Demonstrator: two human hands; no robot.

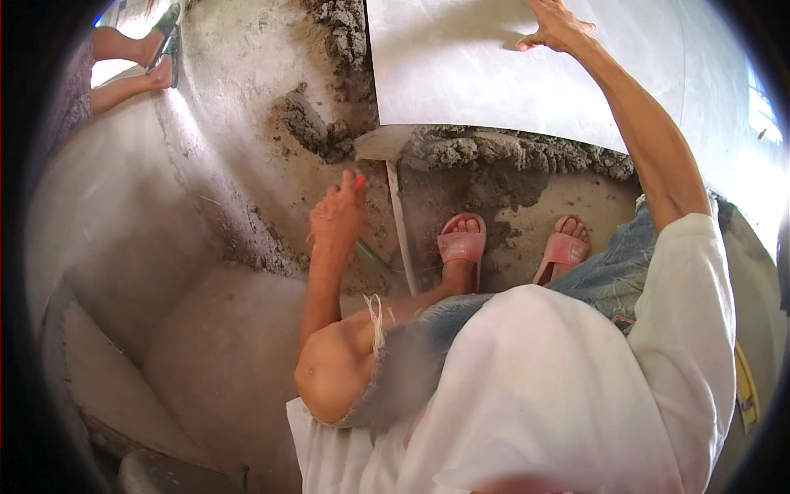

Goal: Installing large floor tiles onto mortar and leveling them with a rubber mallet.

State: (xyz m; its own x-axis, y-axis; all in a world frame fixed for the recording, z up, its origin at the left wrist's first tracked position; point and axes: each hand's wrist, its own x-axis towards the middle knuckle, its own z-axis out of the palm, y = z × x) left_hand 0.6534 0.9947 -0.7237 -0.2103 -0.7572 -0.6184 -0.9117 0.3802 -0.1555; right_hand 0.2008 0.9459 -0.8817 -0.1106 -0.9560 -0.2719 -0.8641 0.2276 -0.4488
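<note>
Grey tile (461, 66) under right hand (555, 29), flat.

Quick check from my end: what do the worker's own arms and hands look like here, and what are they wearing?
Both arms are bare from the short white sleeves of a loose shirt down to the fingers. The left hand and right hand wear no gloves, and no watch, ring or bracelet shows. Below are frayed pale blue denim shorts and pink slide sandals.

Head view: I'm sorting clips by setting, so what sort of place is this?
Probably a floor-tiling site: a large grey tile under the right hand, wet mortar along its edge, a trowel in the left hand, bare concrete floor.
</note>
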